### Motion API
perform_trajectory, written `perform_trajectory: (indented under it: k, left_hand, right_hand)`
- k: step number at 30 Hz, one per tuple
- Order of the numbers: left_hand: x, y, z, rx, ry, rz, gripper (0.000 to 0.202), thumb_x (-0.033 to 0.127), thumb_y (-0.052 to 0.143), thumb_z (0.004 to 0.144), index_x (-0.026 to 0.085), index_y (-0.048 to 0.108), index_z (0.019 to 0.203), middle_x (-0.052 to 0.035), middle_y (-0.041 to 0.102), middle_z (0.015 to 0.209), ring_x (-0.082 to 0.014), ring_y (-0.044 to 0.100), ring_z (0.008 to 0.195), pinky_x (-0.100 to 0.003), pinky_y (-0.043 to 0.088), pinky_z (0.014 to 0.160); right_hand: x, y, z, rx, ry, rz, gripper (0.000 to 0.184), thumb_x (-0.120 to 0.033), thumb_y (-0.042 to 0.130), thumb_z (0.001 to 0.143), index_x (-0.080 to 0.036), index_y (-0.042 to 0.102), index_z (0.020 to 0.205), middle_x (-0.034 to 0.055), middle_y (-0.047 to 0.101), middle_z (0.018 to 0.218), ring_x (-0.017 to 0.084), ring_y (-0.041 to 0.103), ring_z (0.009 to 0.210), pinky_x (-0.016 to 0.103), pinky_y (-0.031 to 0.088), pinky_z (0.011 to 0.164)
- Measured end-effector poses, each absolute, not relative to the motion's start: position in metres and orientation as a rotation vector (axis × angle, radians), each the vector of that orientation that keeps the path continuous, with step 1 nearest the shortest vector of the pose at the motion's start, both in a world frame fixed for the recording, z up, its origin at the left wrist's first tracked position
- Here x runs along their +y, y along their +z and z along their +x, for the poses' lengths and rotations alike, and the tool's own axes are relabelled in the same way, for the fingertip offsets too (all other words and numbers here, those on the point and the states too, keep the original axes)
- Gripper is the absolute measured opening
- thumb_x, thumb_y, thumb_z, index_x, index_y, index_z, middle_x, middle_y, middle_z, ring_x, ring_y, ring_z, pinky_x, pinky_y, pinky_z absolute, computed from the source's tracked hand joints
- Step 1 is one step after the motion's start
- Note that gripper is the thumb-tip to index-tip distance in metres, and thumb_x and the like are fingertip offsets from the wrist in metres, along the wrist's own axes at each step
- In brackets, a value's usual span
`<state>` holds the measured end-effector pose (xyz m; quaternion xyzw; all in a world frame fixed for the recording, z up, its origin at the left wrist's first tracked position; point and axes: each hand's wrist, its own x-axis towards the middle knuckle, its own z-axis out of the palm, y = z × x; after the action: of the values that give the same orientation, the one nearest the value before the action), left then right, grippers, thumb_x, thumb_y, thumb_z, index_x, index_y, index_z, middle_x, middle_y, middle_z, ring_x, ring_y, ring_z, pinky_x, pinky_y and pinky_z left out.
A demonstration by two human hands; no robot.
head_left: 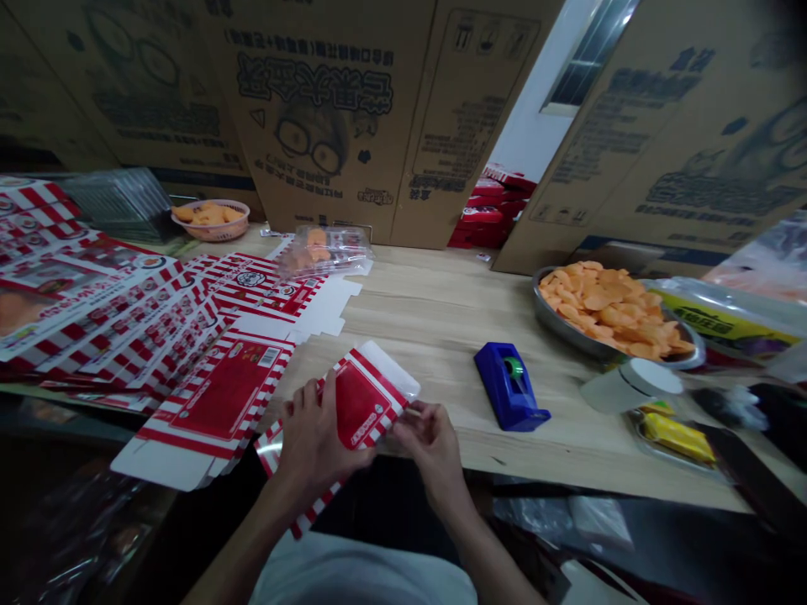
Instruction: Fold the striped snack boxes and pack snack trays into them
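Observation:
A red and white striped carton (362,399) is tilted at the table's front edge, its white end flap sticking out at the upper right. My left hand (319,441) grips the carton's left part, thumb and fingers spread across its face. At the carton's right end, my right hand (432,441) pinches the edge beside the flap with bent fingers. Flat unfolded cartons (220,395) of the same print lie just left of my left hand. A blue tape dispenser (504,386) with green tape stands to the right of my right hand.
Stacked printed cartons (94,311) cover the left side. Behind them are a pink basket (236,228) and a clear plastic tray (328,252) with orange pieces. A metal bowl (542,294) of orange chips and a white-lidded jar (624,386) stand right. Large cardboard boxes (353,168) line the back.

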<state>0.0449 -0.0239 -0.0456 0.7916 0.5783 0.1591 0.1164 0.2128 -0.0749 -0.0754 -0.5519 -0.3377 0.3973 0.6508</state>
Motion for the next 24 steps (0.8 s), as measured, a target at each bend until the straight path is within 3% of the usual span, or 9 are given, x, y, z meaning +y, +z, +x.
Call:
perform_trajectory:
  k: [2, 4, 7, 12, 15, 17, 20, 24]
  left_hand:
    - [-0.037, -0.053, 0.043, 1.613, 0.609, 2.166, 0.107, 0.049, 0.075, 0.052, 0.011, 0.028, 0.141, -0.0209, 0.049, 0.124, -0.0408, 0.045, 0.115, -0.057, 0.035, 0.094]
    - [-0.047, -0.065, 0.038, 1.445, 0.770, 1.956, 0.095, 0.045, 0.068, 0.065, 0.014, 0.025, 0.143, -0.0185, 0.048, 0.128, -0.0370, 0.044, 0.121, -0.054, 0.036, 0.099]
    - [-0.059, -0.082, 0.030, 1.185, 0.902, 1.609, 0.077, 0.036, 0.056, 0.079, 0.019, 0.020, 0.146, -0.0148, 0.043, 0.139, -0.0302, 0.041, 0.128, -0.048, 0.032, 0.107]
    - [-0.072, -0.091, 0.023, 0.937, 0.879, 1.173, 0.084, 0.034, 0.065, 0.076, 0.024, 0.019, 0.145, -0.0118, 0.041, 0.143, -0.0300, 0.044, 0.128, -0.042, 0.039, 0.104]
    - [-0.077, -0.091, 0.023, 0.858, 0.850, 1.037, 0.080, 0.030, 0.073, 0.069, 0.025, 0.031, 0.137, -0.0100, 0.053, 0.130, -0.0281, 0.057, 0.111, -0.039, 0.049, 0.092]
    - [-0.078, -0.091, 0.023, 0.850, 0.835, 0.982, 0.065, 0.029, 0.074, 0.069, 0.024, 0.041, 0.125, -0.0059, 0.062, 0.113, -0.0233, 0.062, 0.096, -0.035, 0.052, 0.082]
    - [-0.075, -0.093, 0.025, 0.849, 0.829, 0.988, 0.037, 0.030, 0.071, 0.072, 0.021, 0.052, 0.102, -0.0016, 0.064, 0.091, -0.0177, 0.061, 0.080, -0.029, 0.052, 0.071]
    - [-0.065, -0.093, 0.025, 0.941, 0.990, 1.255, 0.015, 0.029, 0.067, 0.075, 0.017, 0.059, 0.078, -0.0014, 0.060, 0.081, -0.0147, 0.056, 0.076, -0.025, 0.046, 0.070]
  right_hand:
    - [-0.086, -0.076, 0.200, -0.731, 0.938, -1.224, 0.038, -0.034, 0.075, 0.069, -0.024, 0.040, 0.078, -0.0014, 0.063, 0.084, 0.015, 0.064, 0.075, 0.027, 0.054, 0.064]
    - [-0.093, -0.075, 0.193, -0.723, 0.933, -1.231, 0.030, -0.034, 0.070, 0.076, -0.025, 0.047, 0.092, -0.0003, 0.067, 0.087, 0.015, 0.065, 0.076, 0.027, 0.054, 0.067]
    - [-0.101, -0.074, 0.196, -0.803, 0.955, -1.267, 0.043, -0.035, 0.064, 0.081, -0.025, 0.050, 0.120, 0.0075, 0.065, 0.117, 0.020, 0.063, 0.103, 0.035, 0.052, 0.088]
    - [-0.112, -0.086, 0.207, -0.945, 0.935, -1.408, 0.048, -0.038, 0.059, 0.083, -0.023, 0.054, 0.129, 0.0071, 0.056, 0.133, 0.025, 0.051, 0.122, 0.041, 0.042, 0.103]
    - [-0.118, -0.093, 0.207, -1.022, 0.891, -1.431, 0.045, -0.037, 0.059, 0.083, -0.021, 0.056, 0.125, 0.0083, 0.058, 0.130, 0.025, 0.054, 0.119, 0.039, 0.043, 0.100]
    - [-0.120, -0.095, 0.206, -1.078, 0.837, -1.440, 0.036, -0.035, 0.059, 0.083, -0.020, 0.059, 0.116, 0.0078, 0.065, 0.117, 0.022, 0.060, 0.106, 0.034, 0.048, 0.091]
    - [-0.122, -0.090, 0.206, -1.168, 0.790, -1.468, 0.015, -0.032, 0.056, 0.086, -0.020, 0.060, 0.092, 0.0017, 0.064, 0.084, 0.016, 0.060, 0.077, 0.025, 0.048, 0.071]
    - [-0.121, -0.081, 0.209, -1.282, 0.776, -1.432, 0.017, -0.029, 0.050, 0.089, -0.020, 0.055, 0.076, -0.0013, 0.055, 0.070, 0.013, 0.052, 0.066, 0.024, 0.042, 0.063]
